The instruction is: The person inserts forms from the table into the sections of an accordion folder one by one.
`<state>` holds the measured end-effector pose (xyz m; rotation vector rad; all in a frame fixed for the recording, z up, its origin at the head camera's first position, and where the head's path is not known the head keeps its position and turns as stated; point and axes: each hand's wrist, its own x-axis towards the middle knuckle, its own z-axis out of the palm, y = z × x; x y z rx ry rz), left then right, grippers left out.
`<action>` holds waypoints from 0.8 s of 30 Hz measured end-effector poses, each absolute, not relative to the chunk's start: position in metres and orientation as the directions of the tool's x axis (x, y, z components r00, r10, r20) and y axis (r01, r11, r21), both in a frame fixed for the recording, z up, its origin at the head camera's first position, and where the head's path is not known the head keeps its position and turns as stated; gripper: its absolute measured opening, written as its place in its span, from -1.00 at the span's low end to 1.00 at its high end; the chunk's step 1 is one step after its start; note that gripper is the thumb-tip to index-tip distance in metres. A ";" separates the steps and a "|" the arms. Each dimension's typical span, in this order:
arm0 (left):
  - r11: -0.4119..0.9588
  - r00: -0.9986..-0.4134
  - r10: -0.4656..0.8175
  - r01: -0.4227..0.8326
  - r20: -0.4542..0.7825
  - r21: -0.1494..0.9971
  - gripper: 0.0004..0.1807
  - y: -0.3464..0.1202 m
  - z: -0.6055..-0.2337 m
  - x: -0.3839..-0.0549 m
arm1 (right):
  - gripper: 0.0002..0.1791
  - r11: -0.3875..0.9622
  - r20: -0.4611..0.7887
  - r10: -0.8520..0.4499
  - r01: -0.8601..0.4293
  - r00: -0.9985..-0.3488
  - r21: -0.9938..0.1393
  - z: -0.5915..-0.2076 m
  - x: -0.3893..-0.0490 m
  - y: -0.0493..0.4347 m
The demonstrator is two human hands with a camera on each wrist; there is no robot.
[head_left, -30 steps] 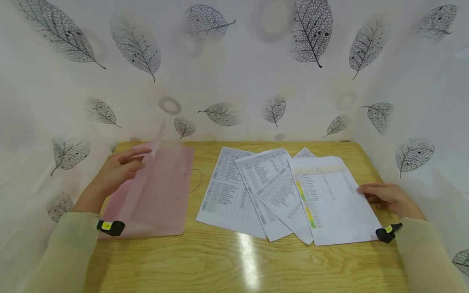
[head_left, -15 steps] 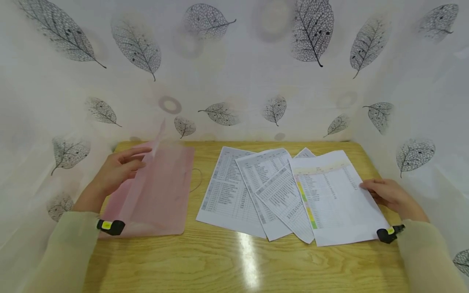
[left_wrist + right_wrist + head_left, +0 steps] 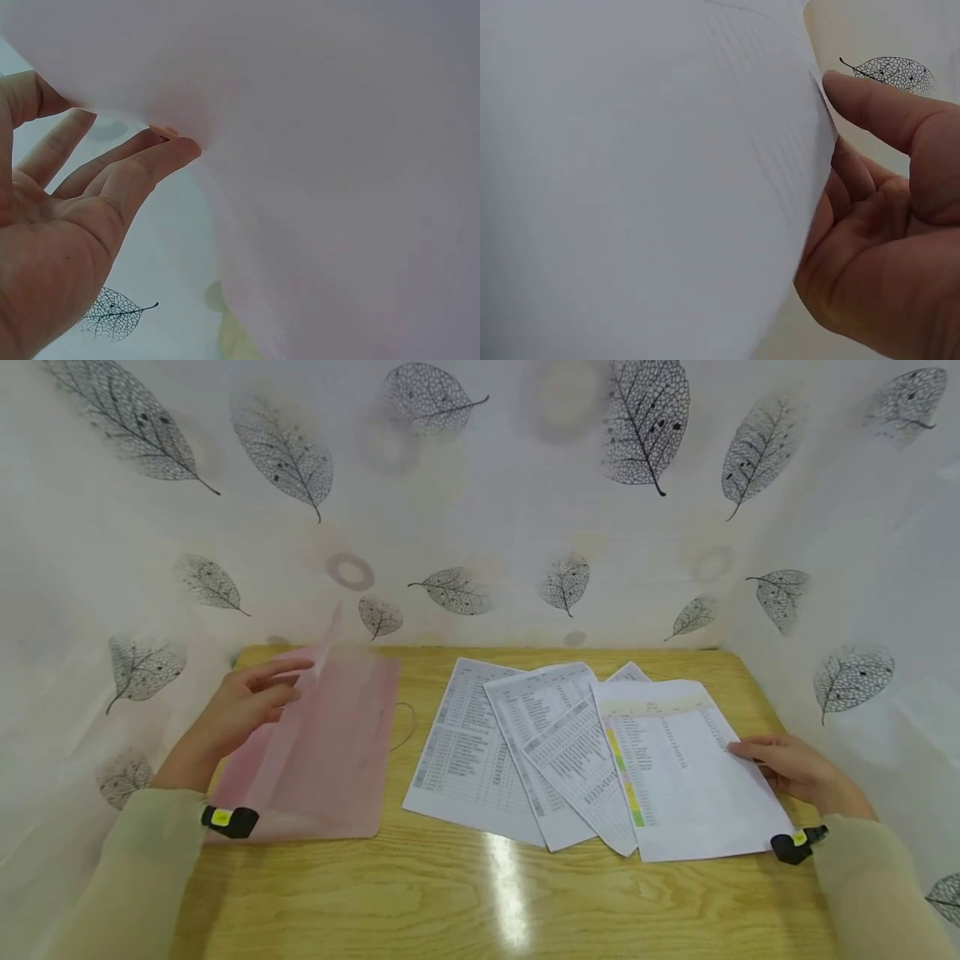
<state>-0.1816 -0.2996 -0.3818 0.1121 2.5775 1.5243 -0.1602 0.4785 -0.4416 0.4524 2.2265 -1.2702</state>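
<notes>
My left hand (image 3: 251, 702) holds up the thin pink cover flap of a translucent pink folder (image 3: 341, 752) at its edge. In the left wrist view, the fingertips meet at the flap (image 3: 322, 165), which fills much of that picture. On the right, my right hand (image 3: 795, 764) grips a printed sheet (image 3: 697, 802) by its right edge, thumb in front and fingers behind. Yellow and green marks run down that sheet's left side. In the right wrist view, the white paper (image 3: 652, 187) bends slightly beside the thumb.
Several printed sheets (image 3: 472, 760) lie fanned and overlapping on the wooden table (image 3: 390, 902), between the folder and the held sheet. A thin cord loop (image 3: 411, 727) sticks out from the folder's right edge. A leaf-patterned white curtain (image 3: 480, 527) encloses the back and sides.
The right hand and its sheet shifted a little right with the top edge rising, then came back left and down. The left hand and raised flap stay nearly still.
</notes>
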 end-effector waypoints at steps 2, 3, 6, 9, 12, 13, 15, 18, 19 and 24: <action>0.478 -0.987 0.141 0.000 -0.077 0.878 -0.48 -0.299 -0.381 -0.181 | -0.28 0.502 -0.601 -0.004 0.518 -0.799 -0.693 -0.441 -0.160 0.478; 0.477 -0.987 0.140 0.002 -0.074 0.879 -0.48 -0.299 -0.382 -0.181 | -0.36 0.493 -0.602 -0.017 0.517 -0.799 -0.700 -0.441 -0.160 0.478; 0.479 -0.987 0.141 0.000 -0.077 0.878 -0.48 -0.300 -0.382 -0.182 | -0.70 0.439 -0.597 -0.042 0.522 -0.801 -0.731 -0.438 -0.160 0.478; 0.478 -0.986 0.140 -0.013 -0.091 0.878 -0.47 -0.300 -0.383 -0.183 | -0.83 0.382 -0.599 -0.047 0.540 -0.799 -0.750 -0.434 -0.160 0.477; 0.476 -0.985 0.140 -0.024 -0.103 0.879 -0.47 -0.300 -0.383 -0.183 | -0.84 0.335 -0.593 -0.047 0.547 -0.803 -0.767 -0.431 -0.160 0.477; 0.476 -0.984 0.140 -0.027 -0.106 0.879 -0.46 -0.300 -0.383 -0.183 | -0.84 0.320 -0.590 -0.049 0.547 -0.806 -0.774 -0.431 -0.160 0.476; 0.475 -0.985 0.137 -0.031 -0.109 0.879 -0.47 -0.299 -0.382 -0.182 | -0.81 0.283 -0.577 -0.055 0.541 -0.815 -0.792 -0.430 -0.161 0.474; 0.476 -0.984 0.138 -0.034 -0.113 0.879 -0.46 -0.299 -0.381 -0.182 | -0.73 0.195 -0.547 -0.077 0.526 -0.833 -0.828 -0.430 -0.162 0.469; 0.476 -0.984 0.137 -0.032 -0.110 0.879 -0.47 -0.299 -0.381 -0.182 | -0.70 0.161 -0.534 -0.090 0.517 -0.840 -0.841 -0.431 -0.163 0.466; 0.474 -0.985 0.141 -0.021 -0.099 0.880 -0.47 -0.298 -0.382 -0.183 | -0.67 0.003 -0.459 -0.151 0.464 -0.875 -0.886 -0.432 -0.170 0.451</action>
